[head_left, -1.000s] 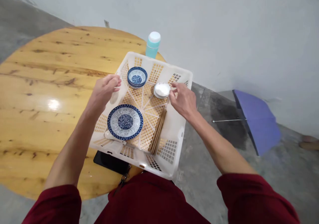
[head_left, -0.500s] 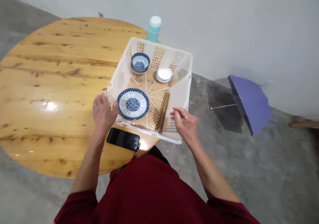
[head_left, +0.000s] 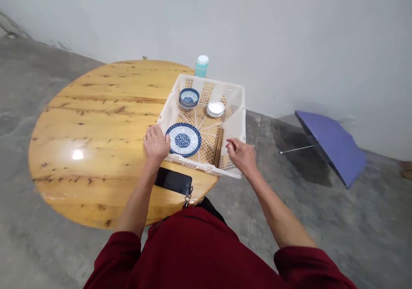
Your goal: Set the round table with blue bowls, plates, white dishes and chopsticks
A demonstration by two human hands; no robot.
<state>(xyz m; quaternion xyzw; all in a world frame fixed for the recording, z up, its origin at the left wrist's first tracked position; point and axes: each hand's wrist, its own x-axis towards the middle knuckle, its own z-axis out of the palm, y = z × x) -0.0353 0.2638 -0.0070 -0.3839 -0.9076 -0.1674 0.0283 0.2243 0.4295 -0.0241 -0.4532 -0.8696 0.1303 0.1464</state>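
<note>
A white plastic basket [head_left: 170,106] with lattice walls stands on the wooden table, its right part past the table edge. My left hand [head_left: 156,144] grips its left rim near the front corner, thumb on the inner side. Across the right rim lies my right hand [head_left: 242,154], fingers curled, tips over the inside. The basket holds a blue-and-white plate [head_left: 183,140] at front left, stacked patterned bowls [head_left: 189,99] at back left and small white dishes [head_left: 215,108] at back right. Several wooden chopsticks [head_left: 218,148] lie along the right side.
The round wooden table [head_left: 96,121] extends to the left. A black phone [head_left: 174,181] with a strap lies before the basket. Behind it stands a turquoise bottle [head_left: 201,67] with a white lid. An open purple umbrella [head_left: 334,145] rests on the concrete floor by the wall.
My view has shifted, so the table and basket appear lower and further right. Both hands keep their places at the basket's sides, and its contents have not moved.
</note>
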